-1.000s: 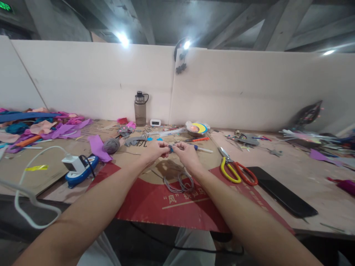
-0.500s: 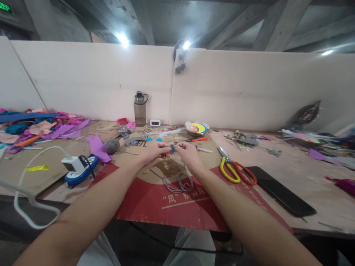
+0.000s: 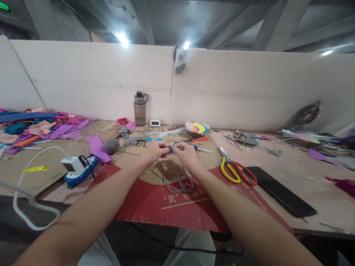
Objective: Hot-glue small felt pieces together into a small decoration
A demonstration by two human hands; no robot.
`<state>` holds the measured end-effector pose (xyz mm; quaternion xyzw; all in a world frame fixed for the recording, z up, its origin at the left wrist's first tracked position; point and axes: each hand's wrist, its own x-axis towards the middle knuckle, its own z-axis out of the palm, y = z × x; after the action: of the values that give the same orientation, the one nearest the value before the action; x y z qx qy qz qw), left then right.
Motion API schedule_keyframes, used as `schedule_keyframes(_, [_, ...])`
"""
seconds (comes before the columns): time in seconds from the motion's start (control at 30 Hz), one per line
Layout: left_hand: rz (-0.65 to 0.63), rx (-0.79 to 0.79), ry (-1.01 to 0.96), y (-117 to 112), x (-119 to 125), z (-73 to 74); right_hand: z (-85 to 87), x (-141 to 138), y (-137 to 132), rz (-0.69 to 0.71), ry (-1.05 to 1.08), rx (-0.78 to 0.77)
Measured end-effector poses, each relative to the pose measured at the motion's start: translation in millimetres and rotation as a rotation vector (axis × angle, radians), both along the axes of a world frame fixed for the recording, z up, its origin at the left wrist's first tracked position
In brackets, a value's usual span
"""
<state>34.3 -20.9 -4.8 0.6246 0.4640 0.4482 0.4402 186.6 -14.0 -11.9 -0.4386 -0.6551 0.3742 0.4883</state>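
Between my fingertips, above the cardboard, is a small blue and grey piece (image 3: 171, 149), mostly covered by the fingers; its exact kind does not show. My left hand (image 3: 155, 152) pinches it from the left. From the right, my right hand (image 3: 186, 156) grips the same piece between thumb and fingers. A loose coil of grey cord (image 3: 179, 183) lies below my hands on the red part of the cardboard sheet (image 3: 172, 214). Just beyond my left hand are two small blue cutouts (image 3: 149, 139). A ball of grey yarn (image 3: 111, 146) sits farther left.
Scissors (image 3: 235, 168) with yellow and red handles lie right of my hands, beside a black phone (image 3: 280, 192). A blue power strip (image 3: 80, 173) with a white charger is at left. Behind stand a water bottle (image 3: 140, 111), a small clock (image 3: 155, 122) and a bowl (image 3: 194, 133).
My hands have shifted very slightly left and turned the small piece a little between the fingertips. Nothing else on the table has visibly moved.
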Motion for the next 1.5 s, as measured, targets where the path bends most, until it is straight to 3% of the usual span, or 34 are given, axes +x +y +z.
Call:
schedule_keyframes(0.2, [-0.208,-0.107,-0.051,2,-8,6.1,5.2,8,1,-0.051,-0.030,-0.007])
schedule_keyframes(0.43, [-0.081,0.077,0.090,-4,-8,13.4,2.8,8,-2,-0.011,-0.241,0.202])
schedule_keyframes(0.57, [-0.085,0.079,0.162,-9,-7,17.3,3.9,10,-5,-0.062,-0.433,0.371])
schedule_keyframes(0.77, [-0.086,0.037,0.157,-15,-2,22.7,3.2,12,-4,-0.088,-0.545,0.437])
schedule_keyframes(0.87, [-0.041,0.007,0.125,-15,1,22.4,2.4,11,-4,-0.050,-0.510,0.423])
schedule_keyframes(1.03, [0.005,-0.063,-0.007,-8,-3,15.8,4.8,10,-5,0.004,-0.273,0.367])
schedule_keyframes(1.23, [0.006,-0.216,-0.196,0,-9,10.6,9.7,10,-8,0.015,-0.289,0.558])
schedule_keyframes(1.5, [-0.037,-0.268,-0.273,-3,-4,13.4,5.0,10,-3,-0.019,-0.356,0.711])
